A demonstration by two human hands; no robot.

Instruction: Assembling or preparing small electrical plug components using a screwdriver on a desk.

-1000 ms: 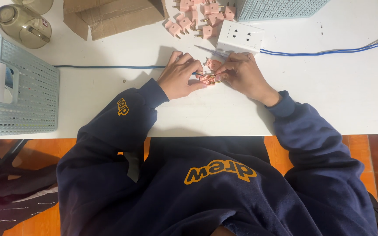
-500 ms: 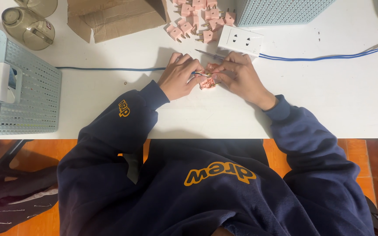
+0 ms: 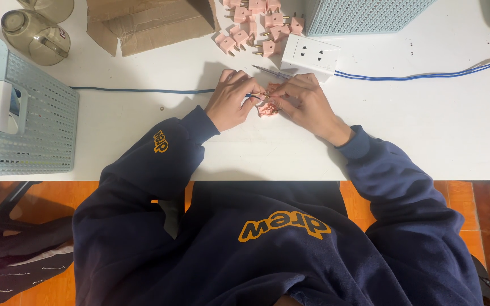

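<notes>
Two hands are bunched together mid-table: a pink plug (image 3: 267,107) is pinched by the left hand (image 3: 231,101) and right hand (image 3: 307,102), kept steady for fiddly wire work. More plugs (image 3: 253,25) are piled far behind, within reach.

A single head-worn camera looked almost straight down over the person's own chest and dark blue sleeves onto a white table (image 3: 426,130), whose near edge crossed the middle of the frame. The left hand (image 3: 231,102) and right hand (image 3: 304,102) met in the upper centre, at middling range. The far side of the table ran off the top edge; orange floor (image 3: 455,198) showed below it. No second view shared the scene.
</notes>
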